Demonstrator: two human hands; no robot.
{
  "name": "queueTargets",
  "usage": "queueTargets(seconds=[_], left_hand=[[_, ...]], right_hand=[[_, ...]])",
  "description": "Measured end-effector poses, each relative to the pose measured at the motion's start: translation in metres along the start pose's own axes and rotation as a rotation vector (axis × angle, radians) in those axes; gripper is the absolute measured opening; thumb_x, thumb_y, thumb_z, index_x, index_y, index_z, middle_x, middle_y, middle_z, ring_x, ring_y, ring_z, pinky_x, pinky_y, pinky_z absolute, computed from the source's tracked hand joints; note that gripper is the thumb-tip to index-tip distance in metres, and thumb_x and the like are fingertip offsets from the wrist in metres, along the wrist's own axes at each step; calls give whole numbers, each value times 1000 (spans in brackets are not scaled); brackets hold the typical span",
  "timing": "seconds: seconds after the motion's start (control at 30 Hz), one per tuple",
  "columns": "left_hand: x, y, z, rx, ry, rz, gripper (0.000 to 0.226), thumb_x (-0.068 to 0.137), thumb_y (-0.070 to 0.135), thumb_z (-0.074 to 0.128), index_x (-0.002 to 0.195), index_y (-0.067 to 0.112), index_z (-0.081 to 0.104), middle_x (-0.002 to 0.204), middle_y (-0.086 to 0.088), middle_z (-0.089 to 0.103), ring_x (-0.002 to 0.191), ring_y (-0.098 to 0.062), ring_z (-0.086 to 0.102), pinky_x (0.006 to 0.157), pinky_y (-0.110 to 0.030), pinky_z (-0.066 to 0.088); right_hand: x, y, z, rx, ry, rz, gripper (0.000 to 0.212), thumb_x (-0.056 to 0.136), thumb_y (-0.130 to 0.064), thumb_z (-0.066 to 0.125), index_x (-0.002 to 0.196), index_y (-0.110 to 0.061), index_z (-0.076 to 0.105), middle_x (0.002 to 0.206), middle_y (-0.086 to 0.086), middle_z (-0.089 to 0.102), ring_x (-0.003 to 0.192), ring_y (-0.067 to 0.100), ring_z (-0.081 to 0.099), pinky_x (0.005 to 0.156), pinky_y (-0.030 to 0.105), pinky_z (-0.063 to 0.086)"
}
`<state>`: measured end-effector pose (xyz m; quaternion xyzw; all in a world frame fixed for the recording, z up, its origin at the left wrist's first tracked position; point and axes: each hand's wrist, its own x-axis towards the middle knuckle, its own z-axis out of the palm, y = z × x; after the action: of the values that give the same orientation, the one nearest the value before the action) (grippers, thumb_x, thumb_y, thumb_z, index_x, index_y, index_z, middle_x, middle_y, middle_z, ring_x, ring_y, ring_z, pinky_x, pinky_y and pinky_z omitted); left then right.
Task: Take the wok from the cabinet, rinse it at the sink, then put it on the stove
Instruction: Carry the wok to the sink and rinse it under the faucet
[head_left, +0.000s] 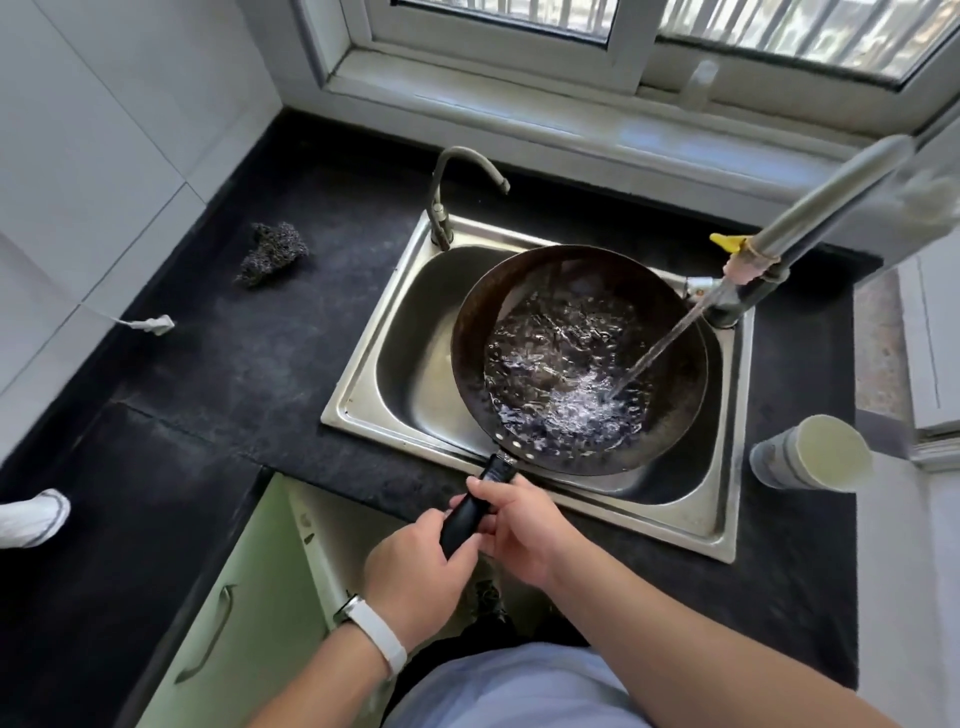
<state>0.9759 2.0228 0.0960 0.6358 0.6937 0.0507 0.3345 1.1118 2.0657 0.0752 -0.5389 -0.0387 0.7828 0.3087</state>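
A dark round wok (524, 291) sits over the steel sink (363, 395), with rippling water pooled in its bowl. A stream of water runs into it from the tap (748, 262) at the right. The wok's black handle (467, 514) points toward me. My left hand (410, 577), with a white band on the wrist, is closed around the lower part of the handle. Higher on the same handle, my right hand (519, 525) grips it from the right side. The stove is not in view.
A second, curved tap (452, 187) stands at the sink's back left. A steel scourer (270, 254) lies on the black counter (208, 395). A pale cup (810, 452) lies to the right of the sink. An open green cabinet door (234, 623) hangs below the counter.
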Motion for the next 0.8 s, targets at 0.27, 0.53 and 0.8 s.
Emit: queueTargets(seconds=[0.27,0.53,0.8], left_hand=[[2,0,-2,-87,-15,-41,39,84,57,56,72,21,48,66,3,61,72,-25,62,63,-38,48],[2,3,-2,-200,-40,-111,35,82,52,61,71,19,54,67,0,62,70,-22,62,60,-35,45],[1,3,-1,-384,-104,-182,22,84,38,67,75,18,64,65,1,64,63,-16,59,57,-32,43]], right_hand=[[-7,-6,3,53,-37,-19,16,91,7,57,102,-3,51,86,18,70,73,27,72,51,30,55],[-1,-4,3,20,13,-12,29,87,5,62,113,-3,50,79,19,68,66,27,70,64,38,59],[-5,-5,8,-69,59,-17,20,90,2,61,104,-5,48,92,23,63,41,13,60,43,26,50]])
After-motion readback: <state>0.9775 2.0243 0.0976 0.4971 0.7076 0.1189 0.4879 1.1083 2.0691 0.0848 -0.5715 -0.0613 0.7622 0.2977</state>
